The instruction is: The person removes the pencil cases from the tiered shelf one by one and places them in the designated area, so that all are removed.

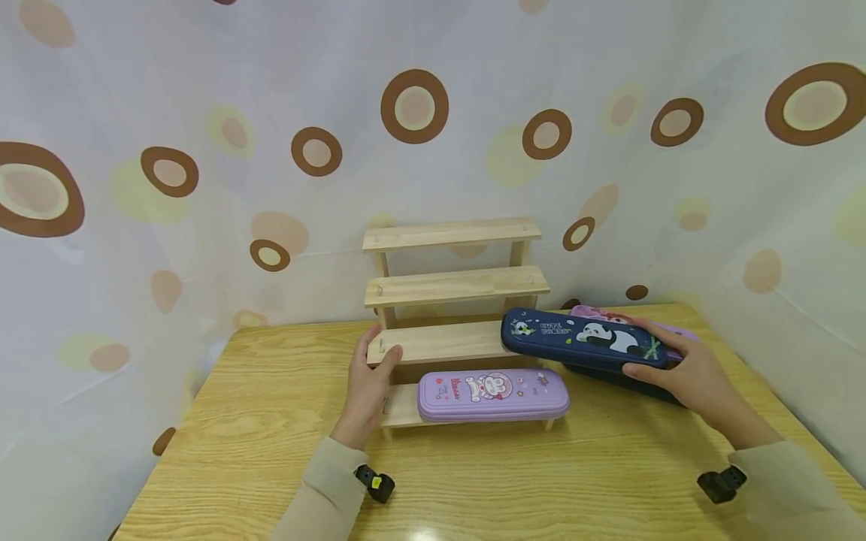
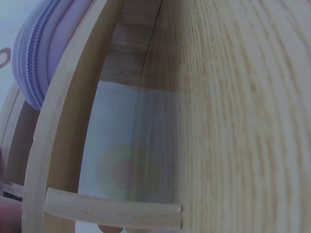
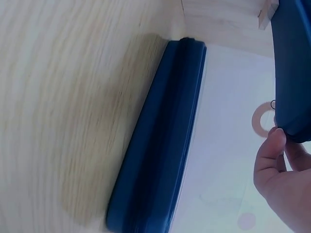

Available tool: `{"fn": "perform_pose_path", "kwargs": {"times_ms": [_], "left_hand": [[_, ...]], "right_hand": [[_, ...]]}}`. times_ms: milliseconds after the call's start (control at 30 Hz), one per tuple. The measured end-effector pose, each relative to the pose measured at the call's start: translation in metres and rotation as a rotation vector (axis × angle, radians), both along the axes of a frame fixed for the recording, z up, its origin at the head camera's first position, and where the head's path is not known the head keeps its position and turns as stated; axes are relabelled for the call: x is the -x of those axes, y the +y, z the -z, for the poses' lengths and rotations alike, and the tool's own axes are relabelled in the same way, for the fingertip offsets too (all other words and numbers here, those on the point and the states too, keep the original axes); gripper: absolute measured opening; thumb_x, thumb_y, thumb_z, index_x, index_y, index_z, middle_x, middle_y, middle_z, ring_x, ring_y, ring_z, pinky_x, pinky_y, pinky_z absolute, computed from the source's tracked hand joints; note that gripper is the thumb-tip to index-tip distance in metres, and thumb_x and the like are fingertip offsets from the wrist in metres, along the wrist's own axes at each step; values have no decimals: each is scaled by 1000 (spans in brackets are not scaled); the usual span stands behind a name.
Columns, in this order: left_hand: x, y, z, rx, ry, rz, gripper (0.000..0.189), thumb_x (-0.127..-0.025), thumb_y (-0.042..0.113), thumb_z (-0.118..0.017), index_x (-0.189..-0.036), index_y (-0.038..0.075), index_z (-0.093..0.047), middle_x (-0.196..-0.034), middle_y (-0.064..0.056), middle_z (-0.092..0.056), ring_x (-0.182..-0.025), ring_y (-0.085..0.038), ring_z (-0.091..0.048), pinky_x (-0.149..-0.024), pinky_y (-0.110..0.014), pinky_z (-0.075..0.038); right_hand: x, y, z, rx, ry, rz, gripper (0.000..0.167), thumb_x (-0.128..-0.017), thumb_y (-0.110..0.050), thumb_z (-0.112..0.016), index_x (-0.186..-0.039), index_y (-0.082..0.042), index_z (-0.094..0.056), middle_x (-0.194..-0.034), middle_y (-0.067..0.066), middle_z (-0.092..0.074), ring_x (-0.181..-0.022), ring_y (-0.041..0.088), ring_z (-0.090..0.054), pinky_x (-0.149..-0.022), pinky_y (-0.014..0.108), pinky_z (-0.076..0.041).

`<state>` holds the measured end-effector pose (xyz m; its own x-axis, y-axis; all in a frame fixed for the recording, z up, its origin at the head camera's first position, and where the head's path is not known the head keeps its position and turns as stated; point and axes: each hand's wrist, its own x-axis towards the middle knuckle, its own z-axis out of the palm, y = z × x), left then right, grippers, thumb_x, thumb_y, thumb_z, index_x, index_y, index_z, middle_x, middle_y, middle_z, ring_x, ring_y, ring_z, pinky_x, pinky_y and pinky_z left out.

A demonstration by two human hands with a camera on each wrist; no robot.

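On the table [image 1: 271, 451], left hand [image 1: 368, 387] gripped the rack [image 1: 456, 285] — steadying it, probably — right hand [image 1: 693, 372] pinched the panda case [image 1: 583, 338].

Left grip [image 1: 366, 392] curled, right grip [image 1: 700, 378] pinched

Purple case [image 1: 494, 407] on wooden rack [image 1: 440, 343]

Panda-print navy case [image 1: 575, 340]; lilac cartoon-print case [image 1: 492, 395].
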<state>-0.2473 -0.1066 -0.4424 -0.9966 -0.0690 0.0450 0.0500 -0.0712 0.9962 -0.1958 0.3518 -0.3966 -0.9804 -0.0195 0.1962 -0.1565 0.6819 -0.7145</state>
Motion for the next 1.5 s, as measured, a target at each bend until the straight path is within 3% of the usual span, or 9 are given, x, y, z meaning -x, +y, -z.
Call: {"fn": "perform_pose_path", "kwargs": {"times_ms": [200, 433, 533, 700, 933, 1133, 1233, 1367, 1500], "left_hand": [[0, -1, 0, 2, 2, 3, 61, -97, 25, -65, -151, 22, -36, -159, -5, -19, -143, -26, -23, -114, -45, -29], [0, -1, -1, 19, -1, 1, 61, -97, 25, -65, -151, 21, -36, -160, -5, -17, -145, -26, -17, -114, -46, -28], [0, -1, -1, 21, 2, -2, 61, -97, 25, -65, -151, 21, -36, -160, -5, -18, -145, -26, -18, -114, -46, -27], [0, -1, 0, 0, 2, 0, 61, -97, 24, -65, -151, 21, -36, -158, -5, -21, -142, -25, -25, -114, -44, -28], [1, -2, 1, -5, 4, 7, 61, -97, 24, -65, -151, 22, -36, -159, -5, -20, -141, -25, -26, -114, -44, -28], [2, -1, 1, -16, 4, 10, 61, -96, 24, -67, -150, 23, -37, -158, -4, -22, -135, -24, -33, -111, -42, -31], [2, -1, 1, -19, 4, 11, 62, -96, 24, -67, -150, 23, -37, -156, -4, -26, -132, -23, -36, -106, -40, -34], [2, 0, 1, -33, 9, 13, 61, -97, 23, -66, -150, 22, -36, -154, -4, -30, -131, -22, -39, -105, -37, -35], [2, -1, 1, -46, 8, 12, 61, -97, 21, -66, -150, 22, -36, -154, -5, -30, -134, -22, -37, -110, -39, -32]], "right_hand": [[-5, 14, 5, 36, -26, 21, 82, -85, -32, -80, -154, -32, -35, -151, 28, -31, -126, 48, -38, -74, 2, -34], [-13, 26, 10, 81, -55, 35, 81, -89, -29, -76, -156, -29, -30, -153, 32, -24, -126, 53, -36, -71, 3, -40], [-18, 31, 11, 65, -62, 55, 81, -90, -30, -75, -156, -31, -29, -155, 29, -23, -126, 33, -43, -68, 8, -41], [-25, 39, 13, 54, -59, 89, 80, -90, -31, -75, -155, -34, -30, -150, 33, -29, -98, -8, -42, -63, 17, -47], [-31, 50, 17, 62, -67, 134, 79, -89, -30, -76, -154, -39, -30, -151, 35, -25, -119, 29, -41, -64, 11, -42], [-37, 63, 20, 29, -59, 170, 79, -89, -33, -76, -154, -39, -30, -150, 37, -27, -97, -11, -37, -62, 14, -46], [-41, 67, 21, 9, -71, 194, 80, -89, -36, -74, -154, -38, -28, -149, 38, -28, -102, 4, -46, -60, 13, -46], [-45, 71, 24, -8, -81, 214, 82, -89, -39, -73, -155, -37, -25, -149, 39, -27, -113, 44, -41, -59, 11, -44], [-48, 76, 30, -15, -80, 213, 82, -89, -37, -74, -155, -36, -26, -149, 38, -27, -116, 46, -36, -61, 8, -42]]}}
